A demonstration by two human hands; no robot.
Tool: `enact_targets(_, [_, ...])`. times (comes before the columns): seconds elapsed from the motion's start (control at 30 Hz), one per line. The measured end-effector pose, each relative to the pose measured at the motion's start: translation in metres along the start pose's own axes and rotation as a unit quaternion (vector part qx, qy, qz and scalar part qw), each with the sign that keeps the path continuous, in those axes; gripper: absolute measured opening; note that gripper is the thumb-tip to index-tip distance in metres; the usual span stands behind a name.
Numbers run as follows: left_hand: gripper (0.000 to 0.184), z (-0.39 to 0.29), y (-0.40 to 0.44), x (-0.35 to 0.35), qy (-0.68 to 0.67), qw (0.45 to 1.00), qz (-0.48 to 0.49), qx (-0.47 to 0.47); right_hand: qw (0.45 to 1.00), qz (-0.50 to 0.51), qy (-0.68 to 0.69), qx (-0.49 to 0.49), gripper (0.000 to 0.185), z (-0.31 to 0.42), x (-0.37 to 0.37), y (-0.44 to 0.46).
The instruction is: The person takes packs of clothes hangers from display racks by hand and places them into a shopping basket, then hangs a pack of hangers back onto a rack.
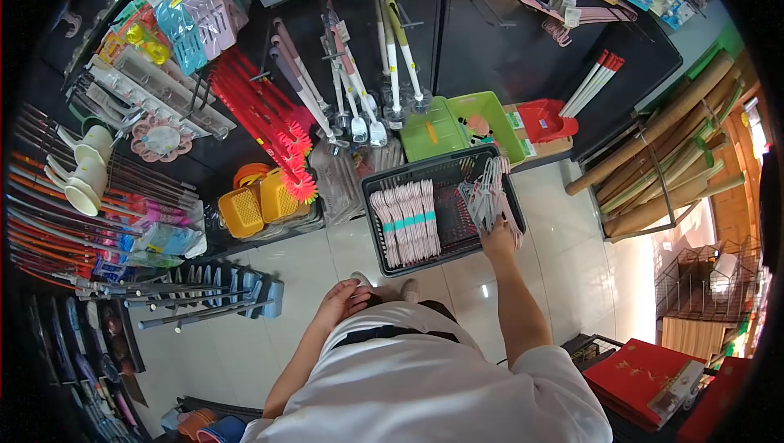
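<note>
A black plastic basket (pixel 377 257) sits in front of me at floor level. In its left half lies a stack of pale pink clothes hangers (pixel 400 240) with a teal band across it. My right hand (pixel 496 240) is closed around a bunch of grey and pinkish clothes hangers (pixel 483 198) at the basket's right end. The bunch leans over the right rim, and my palm hides its near end. My left hand (pixel 343 302) hangs by my waist, fingers loosely bent and apart, with nothing seen in it.
Behind the basket stand a green bin (pixel 498 112) and a red dustpan (pixel 545 120). Brushes (pixel 359 108) hang on the dark rack. Blue-headed mops (pixel 261 294) jut out at left. Rolled mats (pixel 661 129) lean at right, near a wire cage (pixel 694 280). Red packages (pixel 633 373) lie lower right.
</note>
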State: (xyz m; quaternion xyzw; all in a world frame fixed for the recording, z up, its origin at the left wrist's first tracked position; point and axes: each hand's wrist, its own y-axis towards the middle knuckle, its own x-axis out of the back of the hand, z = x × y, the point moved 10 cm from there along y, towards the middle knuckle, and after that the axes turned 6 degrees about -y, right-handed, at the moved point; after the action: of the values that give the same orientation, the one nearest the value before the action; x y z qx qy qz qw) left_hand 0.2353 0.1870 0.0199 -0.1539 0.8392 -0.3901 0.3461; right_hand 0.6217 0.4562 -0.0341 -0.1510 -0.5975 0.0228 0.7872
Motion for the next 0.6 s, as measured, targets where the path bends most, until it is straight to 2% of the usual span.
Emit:
enact_targets(0.07, [0.024,0.001,0.002,-0.001,0.003,1.0,-0.001,0.002,0.997,-0.034,-0.038,0.065,0.061,0.015,0.012,-0.015])
enact_targets(0.1, [0.028,0.002,0.005,-0.001,0.015,1.0,0.001,-0.001,0.997,-0.034,-0.038,0.063,0.061,0.016,0.016,-0.021])
enact_targets(0.17, [0.032,0.002,0.007,-0.003,0.032,0.999,0.005,-0.002,0.985,-0.106,-0.073,0.113,0.056,0.03,0.035,-0.036])
enact_targets(0.27, [0.032,-0.002,0.008,-0.014,0.041,0.999,0.027,-0.003,0.976,-0.128,-0.139,0.108,0.052,0.034,0.046,-0.034])
enact_targets(0.33, [0.021,-0.001,0.009,-0.016,0.048,0.999,0.023,0.005,0.974,-0.128,-0.153,0.111,0.053,0.031,0.054,-0.026])
enact_targets(0.37, [0.021,-0.001,0.01,-0.016,0.054,0.998,0.025,0.005,0.97,-0.127,-0.171,0.118,0.053,0.027,0.057,-0.02])
enact_targets(0.4, [0.021,0.0,0.011,-0.015,0.057,0.998,0.03,0.006,0.971,-0.129,-0.168,0.114,0.053,0.021,0.057,-0.012])
enact_targets(0.47, [0.022,0.002,0.013,-0.014,0.063,0.997,0.036,0.005,0.986,-0.07,-0.152,0.007,0.052,-0.01,0.05,0.007])
enact_targets(0.6, [0.024,0.001,0.013,-0.013,0.074,0.996,0.054,-0.004,0.988,-0.019,-0.15,-0.019,0.057,-0.021,0.045,0.012])
